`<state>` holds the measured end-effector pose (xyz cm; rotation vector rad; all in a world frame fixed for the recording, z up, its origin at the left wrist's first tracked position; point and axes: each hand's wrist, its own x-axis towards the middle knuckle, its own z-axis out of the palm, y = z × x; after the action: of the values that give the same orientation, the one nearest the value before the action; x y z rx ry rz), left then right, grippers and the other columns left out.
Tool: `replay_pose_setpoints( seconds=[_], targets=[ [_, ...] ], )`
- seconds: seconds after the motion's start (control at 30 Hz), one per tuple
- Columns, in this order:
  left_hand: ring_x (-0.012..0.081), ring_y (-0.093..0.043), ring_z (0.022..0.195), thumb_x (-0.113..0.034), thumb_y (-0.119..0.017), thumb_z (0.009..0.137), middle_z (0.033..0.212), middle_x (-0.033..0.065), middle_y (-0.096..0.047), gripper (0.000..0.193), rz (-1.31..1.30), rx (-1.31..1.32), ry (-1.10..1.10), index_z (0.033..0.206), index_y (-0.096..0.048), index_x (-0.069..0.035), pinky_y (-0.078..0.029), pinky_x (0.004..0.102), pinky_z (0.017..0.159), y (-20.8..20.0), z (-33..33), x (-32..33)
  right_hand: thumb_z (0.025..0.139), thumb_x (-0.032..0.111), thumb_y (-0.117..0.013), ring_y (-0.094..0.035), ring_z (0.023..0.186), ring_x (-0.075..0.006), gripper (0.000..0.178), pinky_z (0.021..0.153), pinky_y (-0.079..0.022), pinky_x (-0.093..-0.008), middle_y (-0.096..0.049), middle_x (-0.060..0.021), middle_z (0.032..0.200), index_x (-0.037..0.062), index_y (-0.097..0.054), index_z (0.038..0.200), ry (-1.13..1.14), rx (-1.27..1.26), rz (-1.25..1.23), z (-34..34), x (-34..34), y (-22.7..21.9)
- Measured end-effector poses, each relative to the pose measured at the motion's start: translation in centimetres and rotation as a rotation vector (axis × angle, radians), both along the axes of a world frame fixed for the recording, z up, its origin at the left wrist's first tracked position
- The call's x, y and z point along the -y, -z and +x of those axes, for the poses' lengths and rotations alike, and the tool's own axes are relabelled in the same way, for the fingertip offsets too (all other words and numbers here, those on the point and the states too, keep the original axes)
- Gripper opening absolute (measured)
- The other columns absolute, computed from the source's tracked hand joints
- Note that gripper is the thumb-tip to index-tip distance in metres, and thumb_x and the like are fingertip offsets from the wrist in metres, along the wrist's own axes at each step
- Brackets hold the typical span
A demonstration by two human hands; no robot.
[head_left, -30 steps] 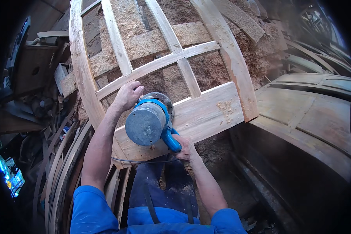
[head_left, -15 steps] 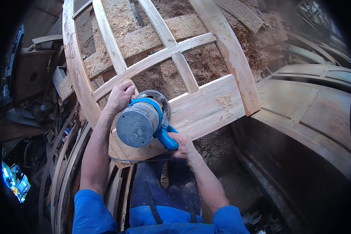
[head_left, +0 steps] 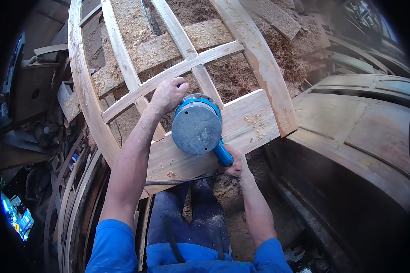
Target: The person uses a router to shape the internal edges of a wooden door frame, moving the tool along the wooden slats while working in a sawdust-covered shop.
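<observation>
I see both hands working a blue power router (head_left: pixel 198 125) on the bottom rail of a curved wooden window frame (head_left: pixel 259 68). My left hand (head_left: pixel 167 94) is clenched on its far handle, my right hand (head_left: pixel 232 163) on its near one. I judge the routing mid-pass; next needs steady, even guiding along the rail.

A woodworking shop, thick with sawdust.

Heaps of shavings (head_left: pixel 241 73) lie under a curved wooden lattice frame (head_left: pixel 123 86), more bent timber pieces (head_left: pixel 73 209) are stacked at the left, panelled wooden doors (head_left: pixel 351 127) lie at the right, and a blue power tool (head_left: pixel 198 127) sits on raw planks.
</observation>
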<state>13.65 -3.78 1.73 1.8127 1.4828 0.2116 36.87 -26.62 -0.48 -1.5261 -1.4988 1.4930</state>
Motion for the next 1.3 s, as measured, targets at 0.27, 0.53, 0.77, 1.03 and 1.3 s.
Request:
replay_pose_setpoints(
  seconds=[0.27,0.53,0.77,1.03,1.3],
  targets=[
    [0.0364,-0.064,0.080,-0.030,-0.048,0.090,0.080,0.0207,-0.065,0.033,0.012,-0.010,0.029,0.084,-0.064,-0.002,-0.049,0.0468,0.076,0.2,3.0,-1.5,0.067,0.010,-0.069,-0.062,0.073,-0.0191,0.046,0.069,-0.050,-0.0334,-0.064,-0.0083,0.084,0.0075,-0.062,0.113,0.101,0.025,-0.009,2.0,-0.5,0.5],
    [0.0342,-0.065,0.072,-0.030,-0.048,0.090,0.072,0.0189,-0.064,0.034,0.075,0.007,0.022,0.082,-0.064,-0.001,-0.050,0.0450,0.072,1.1,3.4,-2.3,0.066,0.009,-0.070,-0.066,0.070,-0.0246,0.047,0.068,-0.052,-0.0355,-0.065,-0.0105,0.081,0.0076,-0.062,0.112,0.091,0.067,0.022,2.5,-1.5,0.3],
    [0.0376,-0.064,0.086,-0.028,-0.047,0.087,0.088,0.0226,-0.066,0.033,0.055,0.017,0.025,0.089,-0.066,0.000,-0.049,0.0466,0.081,0.7,3.3,-3.3,0.066,0.008,-0.066,-0.063,0.065,-0.0233,0.042,0.063,-0.050,-0.0357,-0.062,-0.0100,0.074,0.0045,-0.062,0.108,0.122,0.063,0.047,2.0,-2.6,0.0],
    [0.0384,-0.065,0.085,-0.028,-0.049,0.088,0.087,0.0236,-0.066,0.034,0.047,0.024,0.002,0.091,-0.064,0.002,-0.050,0.0464,0.078,0.4,2.7,-4.3,0.065,0.007,-0.067,-0.063,0.064,-0.0238,0.044,0.063,-0.050,-0.0354,-0.062,-0.0102,0.073,0.0054,-0.062,0.109,0.088,0.095,0.059,1.5,-4.1,-0.3],
    [0.0395,-0.065,0.082,-0.028,-0.050,0.086,0.084,0.0229,-0.066,0.033,0.086,-0.006,0.014,0.087,-0.065,0.001,-0.050,0.0471,0.077,0.9,1.7,-5.9,0.069,0.008,-0.066,-0.055,0.064,-0.0154,0.033,0.063,-0.046,-0.0325,-0.058,-0.0040,0.072,0.0047,-0.061,0.101,0.134,0.027,0.034,0.4,-5.3,0.0]
  ],
)
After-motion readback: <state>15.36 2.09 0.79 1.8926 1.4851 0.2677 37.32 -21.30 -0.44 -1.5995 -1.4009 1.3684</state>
